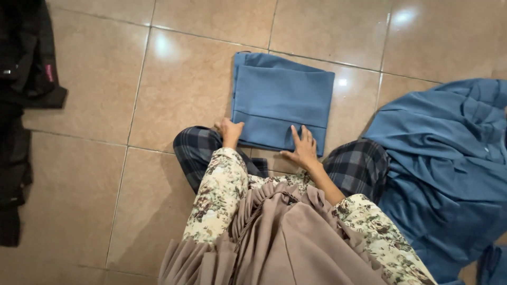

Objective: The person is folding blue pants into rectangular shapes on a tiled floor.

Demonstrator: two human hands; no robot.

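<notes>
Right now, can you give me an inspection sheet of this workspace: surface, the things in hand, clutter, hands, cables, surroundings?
Surface: glossy beige tiled floor, lamp glare on several tiles.
Things in hand: folded blue cloth, a neat rectangle lying flat in front of the knees.
Clutter: loose blue garment heap on the person's right; dark clothing along the left edge.
Hands: left hand on the cloth's near left corner; right hand flat on its near edge, fingers spread.
Cables: nothing seen.
Surroundings: the person's own plaid trouser legs, floral sleeves and taupe pleated scarf; no other people seen.
</notes>
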